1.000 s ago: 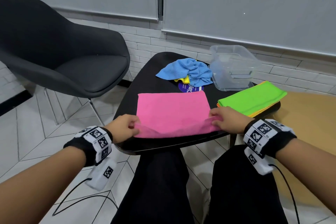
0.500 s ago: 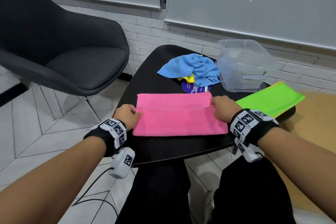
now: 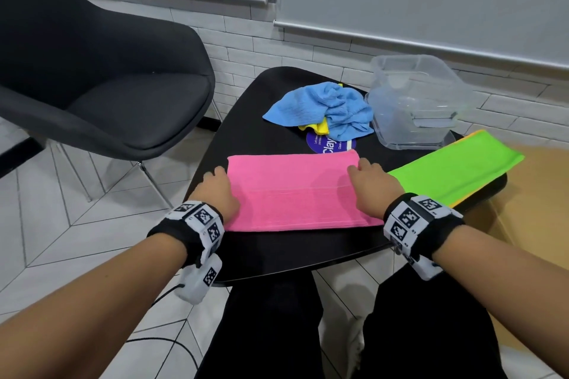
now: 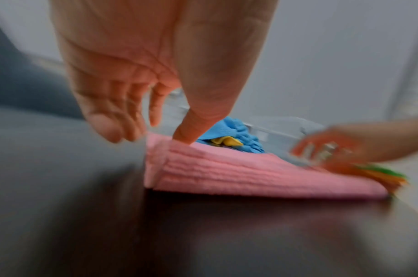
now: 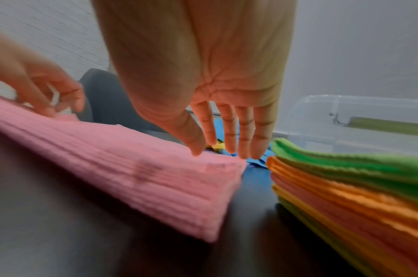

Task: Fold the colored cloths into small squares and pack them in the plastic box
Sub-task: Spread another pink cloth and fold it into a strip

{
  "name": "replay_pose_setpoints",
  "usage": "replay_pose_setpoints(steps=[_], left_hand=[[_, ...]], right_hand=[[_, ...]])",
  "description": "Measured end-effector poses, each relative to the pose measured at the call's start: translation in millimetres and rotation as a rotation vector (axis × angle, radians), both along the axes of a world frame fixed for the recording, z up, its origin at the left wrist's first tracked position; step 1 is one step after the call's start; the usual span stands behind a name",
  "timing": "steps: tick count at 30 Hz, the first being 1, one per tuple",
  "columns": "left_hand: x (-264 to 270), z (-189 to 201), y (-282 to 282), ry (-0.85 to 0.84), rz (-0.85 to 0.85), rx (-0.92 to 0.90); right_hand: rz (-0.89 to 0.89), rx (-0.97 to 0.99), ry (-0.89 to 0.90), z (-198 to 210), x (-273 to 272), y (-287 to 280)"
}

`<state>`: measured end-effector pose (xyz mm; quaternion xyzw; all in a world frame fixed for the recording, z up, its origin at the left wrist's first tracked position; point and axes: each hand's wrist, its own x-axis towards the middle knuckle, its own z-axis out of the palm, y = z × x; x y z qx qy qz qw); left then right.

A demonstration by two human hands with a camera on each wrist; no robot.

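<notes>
A pink cloth [image 3: 292, 194] lies folded in half, a long flat rectangle near the front of the black table [image 3: 277, 255]. My left hand [image 3: 217, 188] sits at its left end; in the left wrist view the thumb touches the pink cloth [image 4: 226, 174] and the fingers [image 4: 113, 129] hang loosely beside the edge. My right hand [image 3: 366, 175] rests at the far right corner, its straight fingertips [image 5: 241, 150] touching the pink cloth [image 5: 132, 168]. Neither hand grips it. The clear plastic box [image 3: 400, 132] stands at the back right, with nothing visible inside it.
A crumpled blue cloth [image 3: 323, 108] covers a yellow one [image 3: 320, 126] and a purple label [image 3: 329, 144] behind the pink cloth. A stack of flat cloths, green on top [image 3: 455, 169], lies at the right. A dark chair [image 3: 107, 71] stands to the left.
Both hands carried the cloth's near edge forward and laid it over the far half, folding it in two. They have let go and now rest at its ends.
</notes>
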<state>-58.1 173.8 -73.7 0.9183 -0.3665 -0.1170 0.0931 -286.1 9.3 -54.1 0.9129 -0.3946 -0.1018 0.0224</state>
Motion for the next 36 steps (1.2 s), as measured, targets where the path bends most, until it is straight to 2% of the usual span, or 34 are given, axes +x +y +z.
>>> replay_pose_setpoints(steps=[2, 4, 7, 11, 15, 20, 27, 31, 33, 36], left_hand=[[-20, 8, -2, -0.151, -0.067, 0.028], [-43, 9, -6, -0.232, -0.201, 0.011], [-81, -4, -15, -0.128, -0.338, 0.074], [-106, -29, -15, 0.047, -0.314, 0.152], [-84, -42, 5, 0.01, -0.316, 0.155], [-55, -43, 23, 0.018, -0.209, 0.177], [-47, -20, 6, 0.033, -0.163, 0.232], [-12, 6, -18, -0.118, -0.195, 0.221], [8, 17, -30, -0.114, -0.239, 0.27], [33, 23, -44, -0.053, -0.306, 0.246]], right_hand=[[0.04, -0.058, -0.03, -4, 4, 13], [0.068, -0.04, -0.068, -12, 12, 30], [0.079, 0.082, -0.103, -26, 27, 57], [0.025, 0.225, -0.117, -47, 29, 71], [-0.052, 0.229, -0.092, -60, -9, 43], [-0.115, 0.207, -0.055, -64, -42, 20], [-0.178, 0.275, 0.006, -39, -24, 15], [-0.136, 0.238, -0.1, -4, 0, -11], [-0.117, 0.262, -0.126, 13, 13, -29], [-0.095, 0.213, -0.112, 25, 29, -57]])
